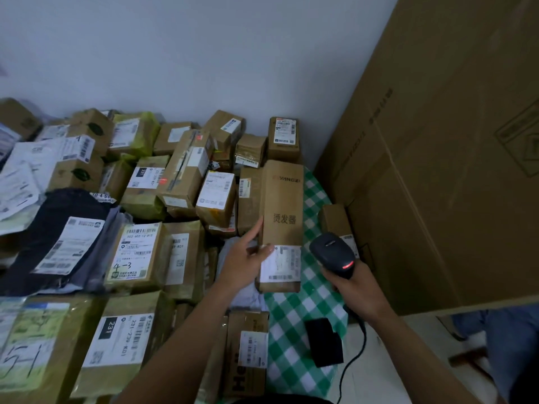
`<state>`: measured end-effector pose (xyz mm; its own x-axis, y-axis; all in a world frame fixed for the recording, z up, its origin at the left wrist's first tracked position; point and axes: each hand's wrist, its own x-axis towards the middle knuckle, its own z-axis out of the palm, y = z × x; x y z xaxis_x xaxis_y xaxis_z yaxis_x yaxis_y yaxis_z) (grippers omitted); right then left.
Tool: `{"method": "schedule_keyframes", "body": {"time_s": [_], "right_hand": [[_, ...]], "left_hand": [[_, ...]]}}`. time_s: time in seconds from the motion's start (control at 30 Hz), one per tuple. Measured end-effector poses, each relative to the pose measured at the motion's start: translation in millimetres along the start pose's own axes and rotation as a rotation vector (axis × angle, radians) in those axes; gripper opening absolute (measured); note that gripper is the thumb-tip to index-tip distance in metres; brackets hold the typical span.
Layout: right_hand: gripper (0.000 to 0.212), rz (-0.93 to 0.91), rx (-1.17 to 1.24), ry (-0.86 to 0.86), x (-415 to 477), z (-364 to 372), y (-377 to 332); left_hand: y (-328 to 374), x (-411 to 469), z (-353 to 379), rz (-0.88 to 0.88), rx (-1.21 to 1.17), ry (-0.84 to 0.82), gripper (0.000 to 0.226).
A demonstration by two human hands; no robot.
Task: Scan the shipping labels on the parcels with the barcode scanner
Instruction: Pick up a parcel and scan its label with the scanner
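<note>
A long brown cardboard parcel [281,211] with printed characters lies lengthwise on the green-checked cloth [294,316]. Its white shipping label [280,263] faces up at the near end. My left hand [248,258] holds the parcel's left side, thumb resting on the label's corner. My right hand [354,290] grips a black barcode scanner [332,252] just right of the label; a red light glows on the scanner's head. The scanner's cable [354,357] trails down toward me.
Several taped parcels and mailer bags [140,205] with labels crowd the table's left and back. A small brown box [335,221] stands right of the held parcel. A black stand [323,341] sits on the cloth. A huge cardboard carton [443,158] walls off the right.
</note>
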<state>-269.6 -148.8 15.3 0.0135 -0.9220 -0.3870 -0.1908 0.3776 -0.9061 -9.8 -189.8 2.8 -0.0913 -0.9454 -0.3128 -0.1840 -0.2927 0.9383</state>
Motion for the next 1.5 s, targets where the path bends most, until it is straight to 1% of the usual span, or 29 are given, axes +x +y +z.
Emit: {"method": "schedule_keyframes", "body": {"time_s": [0.07, 0.17, 0.27, 0.33, 0.47, 0.6, 0.77, 1.07, 1.33, 1.43, 1.5], "right_hand": [[0.018, -0.036, -0.176, -0.055, 0, -1, 1], [0.019, -0.097, -0.376, -0.11, 1, 4, -2], [0.027, -0.167, -0.492, -0.15, -2, 9, -11], [0.025, -0.205, -0.552, -0.188, -2, 10, -12], [0.025, -0.204, -0.648, -0.224, -2, 14, -12], [0.031, -0.191, -0.657, -0.227, -4, 18, -12], [0.029, -0.174, -0.663, -0.269, -9, 18, -12], [0.023, -0.152, -0.678, -0.284, -11, 19, -18], [0.029, -0.114, -0.635, -0.305, -9, 17, -15], [0.019, -0.099, -0.596, -0.256, -10, 13, -13], [0.014, -0.078, -0.532, -0.179, -8, 7, -7]], "left_hand": [[8, 11, -13, 0.031, 0.101, -0.018, 0.075], [24, 23, -27, 0.052, 0.176, -0.031, 0.077], [30, 34, -40, 0.071, 0.237, -0.064, 0.077], [32, 39, -48, 0.06, 0.314, -0.099, 0.077], [34, 48, -52, 0.024, 0.447, -0.174, 0.076], [32, 49, -52, 0.012, 0.474, -0.19, 0.076], [27, 49, -52, 0.008, 0.488, -0.181, 0.077], [22, 49, -50, -0.02, 0.486, -0.173, 0.078], [21, 46, -46, -0.037, 0.473, -0.176, 0.078], [16, 46, -41, -0.051, 0.397, -0.149, 0.078], [10, 46, -29, -0.074, 0.287, -0.148, 0.078]]}}
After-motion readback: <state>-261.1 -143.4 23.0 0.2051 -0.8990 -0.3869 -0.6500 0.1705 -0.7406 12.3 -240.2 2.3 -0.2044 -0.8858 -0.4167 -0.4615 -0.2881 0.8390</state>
